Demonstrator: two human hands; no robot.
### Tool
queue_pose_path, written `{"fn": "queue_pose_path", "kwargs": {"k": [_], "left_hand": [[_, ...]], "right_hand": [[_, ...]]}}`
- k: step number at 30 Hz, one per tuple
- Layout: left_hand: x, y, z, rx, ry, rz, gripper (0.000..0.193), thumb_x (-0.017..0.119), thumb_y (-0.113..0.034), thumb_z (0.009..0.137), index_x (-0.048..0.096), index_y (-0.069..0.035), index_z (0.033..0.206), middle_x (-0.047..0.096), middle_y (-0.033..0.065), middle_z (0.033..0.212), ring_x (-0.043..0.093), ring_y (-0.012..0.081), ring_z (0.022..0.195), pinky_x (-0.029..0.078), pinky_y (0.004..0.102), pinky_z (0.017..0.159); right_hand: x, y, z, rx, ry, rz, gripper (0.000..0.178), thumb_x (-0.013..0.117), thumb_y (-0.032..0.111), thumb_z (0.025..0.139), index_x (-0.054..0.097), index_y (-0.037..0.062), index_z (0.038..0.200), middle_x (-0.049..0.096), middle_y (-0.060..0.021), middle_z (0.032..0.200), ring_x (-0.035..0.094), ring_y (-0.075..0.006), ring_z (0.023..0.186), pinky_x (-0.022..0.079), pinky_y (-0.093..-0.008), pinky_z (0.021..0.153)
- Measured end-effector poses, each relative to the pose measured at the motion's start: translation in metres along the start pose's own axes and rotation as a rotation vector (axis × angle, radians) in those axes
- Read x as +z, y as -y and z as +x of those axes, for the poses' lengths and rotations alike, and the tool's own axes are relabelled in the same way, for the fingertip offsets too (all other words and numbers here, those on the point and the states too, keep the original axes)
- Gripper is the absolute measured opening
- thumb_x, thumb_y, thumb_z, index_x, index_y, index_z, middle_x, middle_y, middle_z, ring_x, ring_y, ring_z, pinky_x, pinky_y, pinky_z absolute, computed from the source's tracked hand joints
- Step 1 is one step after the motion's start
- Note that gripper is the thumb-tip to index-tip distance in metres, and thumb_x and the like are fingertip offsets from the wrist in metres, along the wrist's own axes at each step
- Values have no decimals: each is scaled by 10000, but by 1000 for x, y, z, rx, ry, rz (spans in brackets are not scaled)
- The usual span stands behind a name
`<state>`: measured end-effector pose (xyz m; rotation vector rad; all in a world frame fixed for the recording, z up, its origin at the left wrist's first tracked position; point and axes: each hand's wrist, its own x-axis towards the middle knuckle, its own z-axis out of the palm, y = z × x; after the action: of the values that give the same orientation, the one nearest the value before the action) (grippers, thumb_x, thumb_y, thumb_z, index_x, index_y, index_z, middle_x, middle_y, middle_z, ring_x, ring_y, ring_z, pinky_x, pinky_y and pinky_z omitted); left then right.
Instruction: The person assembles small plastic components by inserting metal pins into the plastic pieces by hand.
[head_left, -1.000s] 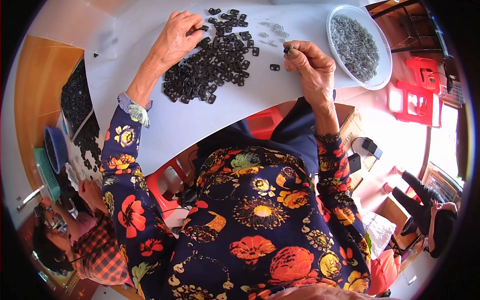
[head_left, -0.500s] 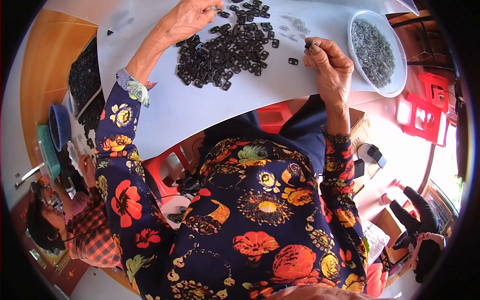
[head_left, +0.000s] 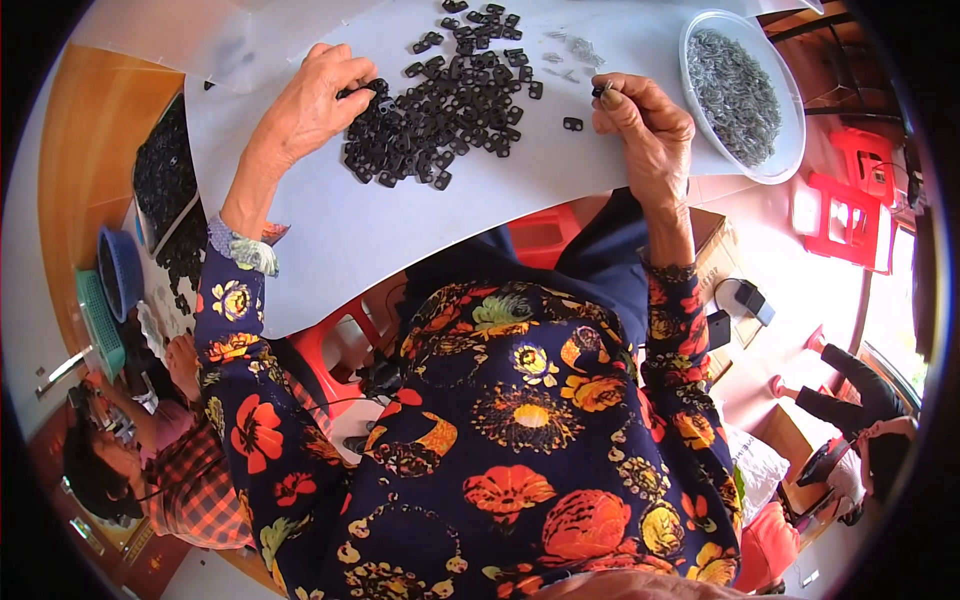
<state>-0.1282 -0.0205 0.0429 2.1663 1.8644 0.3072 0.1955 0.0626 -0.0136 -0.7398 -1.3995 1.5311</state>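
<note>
A heap of small black plastic parts lies on the white table. My left hand rests at the heap's left edge, its fingertips pinching one black part. My right hand is at the heap's right side, fingers closed on a small dark piece held at the fingertips. One loose black part lies just left of my right hand. A few small metal clips are scattered on the table beyond it.
A white bowl full of small grey metal clips stands right of my right hand. A tray of black parts sits at the far left. Another person sits lower left; red stools stand on the right.
The view has shifted so table and heap sit higher in the picture. My left hand has closed onto a part at the heap's edge. My right hand keeps its small piece.
</note>
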Motion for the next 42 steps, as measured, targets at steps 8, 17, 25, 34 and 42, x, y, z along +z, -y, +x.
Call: {"fn": "queue_pose_path", "kwargs": {"k": [8, 17, 25, 34, 42], "left_hand": [[1, -12, 4, -103, -81, -316, 155, 570, -114, 866, 582, 12, 956, 584, 38, 828, 538, 127, 771, 438, 273, 756], [38, -79, 52, -107, 105, -1089, 247, 461, -222, 930, 582, -7, 945, 637, 46, 748, 558, 102, 708, 456, 251, 718], [35, -103, 83, -59, 196, -863, 280, 457, -261, 930, 562, -2, 948, 633, 65, 721, 577, 110, 703, 459, 264, 731], [26, -117, 90, -22, 215, -766, 286, 453, -276, 946, 556, -10, 920, 615, 48, 703, 573, 100, 706, 461, 255, 719], [23, -118, 98, 157, 242, -542, 246, 431, -225, 930, 549, -12, 899, 593, 42, 675, 539, 105, 656, 442, 274, 623]], "right_hand": [[0, -2, 1, -33, 19, 13, 163, 641, 86, 862, 656, -29, 976, 629, -26, 774, 537, -55, 653, 455, -189, 623], [2, -4, 0, 5, 79, 161, 175, 621, 21, 849, 645, -25, 1016, 666, -50, 845, 561, -63, 681, 477, -197, 653], [5, 6, 1, 3, 48, 100, 162, 605, 22, 856, 634, -19, 1011, 625, -11, 802, 555, -53, 685, 495, -215, 678], [4, 3, 1, -30, 42, 124, 207, 606, 24, 852, 591, -4, 1057, 629, -3, 833, 589, -53, 766, 500, -214, 713], [4, 2, 2, -44, 11, 96, 229, 605, 25, 844, 593, 9, 1073, 629, -5, 825, 584, -48, 757, 493, -207, 707]]}}
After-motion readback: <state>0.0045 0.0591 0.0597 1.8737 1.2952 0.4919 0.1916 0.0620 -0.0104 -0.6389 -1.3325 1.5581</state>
